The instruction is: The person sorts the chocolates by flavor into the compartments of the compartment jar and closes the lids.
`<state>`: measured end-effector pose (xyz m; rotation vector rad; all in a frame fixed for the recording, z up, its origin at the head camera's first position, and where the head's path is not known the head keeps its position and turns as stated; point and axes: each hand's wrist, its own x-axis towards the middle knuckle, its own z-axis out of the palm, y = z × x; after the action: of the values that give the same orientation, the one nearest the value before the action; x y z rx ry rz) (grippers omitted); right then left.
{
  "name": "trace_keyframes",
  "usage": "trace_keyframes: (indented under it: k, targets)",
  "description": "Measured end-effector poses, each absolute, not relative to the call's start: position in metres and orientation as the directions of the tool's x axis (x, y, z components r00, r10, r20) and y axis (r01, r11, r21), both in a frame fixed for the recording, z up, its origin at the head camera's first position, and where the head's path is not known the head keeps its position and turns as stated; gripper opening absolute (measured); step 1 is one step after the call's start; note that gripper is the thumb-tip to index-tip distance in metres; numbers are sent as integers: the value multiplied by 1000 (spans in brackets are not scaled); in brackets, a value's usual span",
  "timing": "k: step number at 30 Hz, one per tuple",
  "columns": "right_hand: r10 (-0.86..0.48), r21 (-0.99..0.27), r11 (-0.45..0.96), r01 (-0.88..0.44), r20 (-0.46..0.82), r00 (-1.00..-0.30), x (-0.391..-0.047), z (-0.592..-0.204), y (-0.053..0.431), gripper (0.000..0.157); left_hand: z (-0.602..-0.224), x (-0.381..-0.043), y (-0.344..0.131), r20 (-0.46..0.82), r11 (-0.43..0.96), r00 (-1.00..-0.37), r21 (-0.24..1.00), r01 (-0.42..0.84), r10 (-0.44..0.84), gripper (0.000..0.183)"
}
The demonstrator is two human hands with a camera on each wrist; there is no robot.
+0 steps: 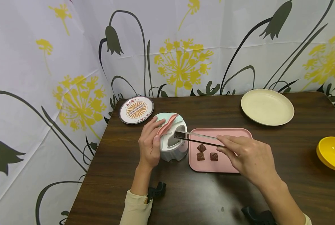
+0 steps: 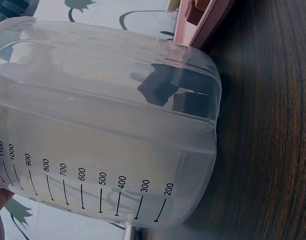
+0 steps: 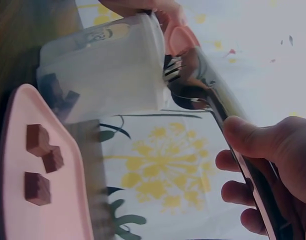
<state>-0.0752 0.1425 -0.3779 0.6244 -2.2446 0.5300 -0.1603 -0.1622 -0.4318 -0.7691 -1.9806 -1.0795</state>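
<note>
My right hand (image 1: pixel 250 156) grips metal tongs (image 3: pixel 220 87), one end fork-shaped and the other spoon-like. Their tips are at the top opening of a translucent storage jar (image 1: pixel 174 153) with a white and mint lid. Whether a dark piece sits between the tips, I cannot tell. My left hand (image 1: pixel 150 145) holds the lid's pink flap (image 1: pixel 167 125) raised, thumb and fingers about it. Several dark pieces (image 2: pixel 190 104) lie at the jar's bottom, seen through its marked wall. Beside the jar, a pink tray (image 1: pixel 232 165) bears three chocolates (image 1: pixel 214 156).
At the back left of the dark wooden table (image 1: pixel 195 193) lies a patterned plate (image 1: pixel 136 110). A cream plate (image 1: pixel 267 107) is at the back right, and yellow bowls (image 1: pixel 333 153) stand at the right. A flower-printed curtain (image 1: pixel 178 18) hangs behind.
</note>
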Motion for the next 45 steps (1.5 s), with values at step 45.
trace_keyframes:
  k: [45]
  targets:
    - [-414,-71,784,-616,681,-604,-81,-354,146,35,-430,-160,-163,827,466,-542,425,776,149,48]
